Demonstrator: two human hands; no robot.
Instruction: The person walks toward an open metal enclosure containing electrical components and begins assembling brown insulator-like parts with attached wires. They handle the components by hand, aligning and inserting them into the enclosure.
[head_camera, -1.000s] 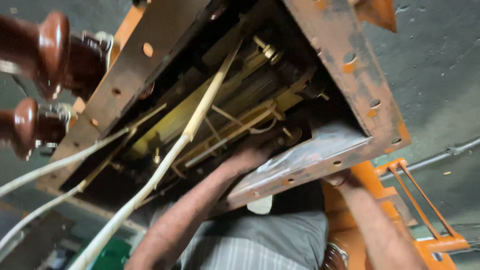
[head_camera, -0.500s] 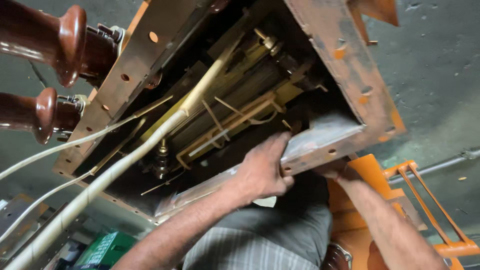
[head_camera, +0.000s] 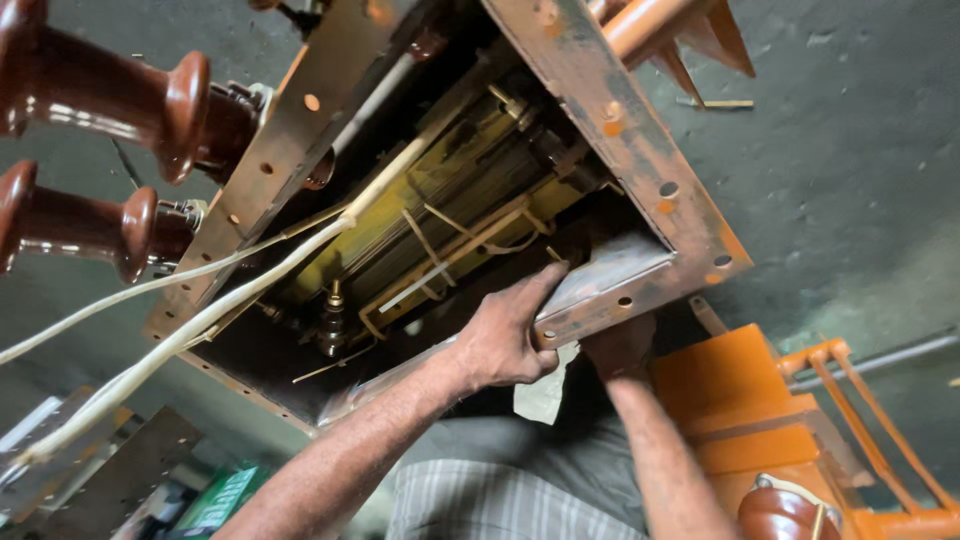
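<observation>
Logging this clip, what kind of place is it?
Likely an electrical repair workshop: a rusty open metal tank with yellowish windings inside, brown ribbed ceramic insulators, bare concrete floor.

Tank opening (head_camera: 300, 350): partly free near its lower corner. Blocked by yellow coil block (head_camera: 440, 220), white cables (head_camera: 200, 320) slanting across, brass stud (head_camera: 334, 300). Rusty rim (head_camera: 640, 170) hemmed every side.
</observation>
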